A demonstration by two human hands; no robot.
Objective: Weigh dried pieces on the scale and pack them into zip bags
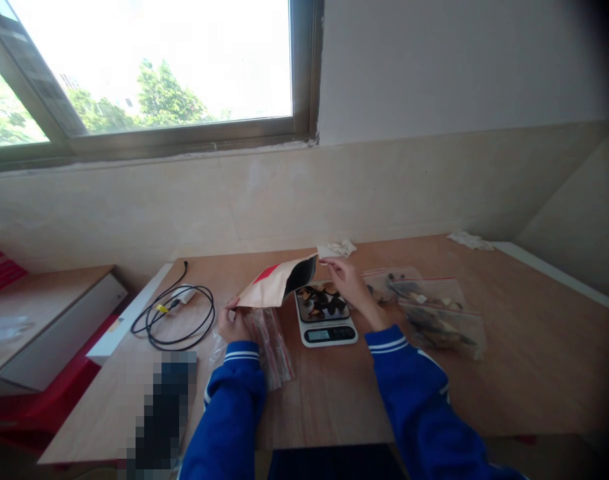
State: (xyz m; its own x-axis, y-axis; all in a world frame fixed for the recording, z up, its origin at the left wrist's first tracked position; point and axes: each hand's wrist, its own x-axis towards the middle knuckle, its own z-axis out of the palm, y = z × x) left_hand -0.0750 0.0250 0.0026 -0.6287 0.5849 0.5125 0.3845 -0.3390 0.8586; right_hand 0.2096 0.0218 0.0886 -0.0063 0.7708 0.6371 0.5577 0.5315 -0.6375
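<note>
A tan paper bag [272,285] with a red patch and a dark inside is tilted above the table, its mouth gaping to the right. The fingers of my left hand [233,325] are closed on its lower left end. My right hand [352,283] is at the right, fingertips pinched near the upper corner of the bag's mouth; I cannot tell whether they touch it. Beneath my right hand stands a white kitchen scale [329,335], with dark and tan dried pieces [324,303] on its plate. Clear zip bags [272,347] lie under my left wrist.
Filled zip bags [442,320] lie right of the scale. A coiled black cable [173,347] with a white adapter [183,294] is on the left, above a pixelated dark object [167,413]. Crumpled white paper [342,249] and another white scrap [470,241] sit along the back edge.
</note>
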